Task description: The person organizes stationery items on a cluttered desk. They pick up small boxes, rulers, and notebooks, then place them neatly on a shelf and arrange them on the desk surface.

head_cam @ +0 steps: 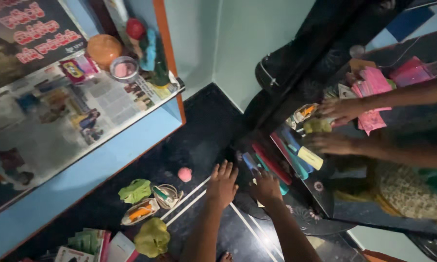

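Room: pale green walls are meeting a dark, glossy floor (199,140) with thin white lines running across it; a mirror (373,160) in a black frame is standing at the right and reflecting the hands.
Left hand: the left hand (222,183) is lying flat on the floor with fingers spread, its grip open and holding nothing, just beside the mirror's lower edge.
Right hand: the right hand (266,187) is pressing against a row of flat coloured packets (272,165), red, teal and blue, which are leaning at the foot of the mirror; its fingers are lying on them, and whether the grip is closing round one I cannot tell.
Near the left hand: a small pink ball (184,174) is sitting on the floor just beside the hand, apart from it.
Floor, lower left: a crumpled green cloth (136,190), two clear pouches (153,204) with small items inside, and a yellow-green lump (152,237) are lying close together.
Shelf: a blue shelf (102,160) lined with newspaper is filling the upper left, carrying an orange round pot (104,49), a small pink tub (124,68) and a figurine (145,46) near its far right corner.
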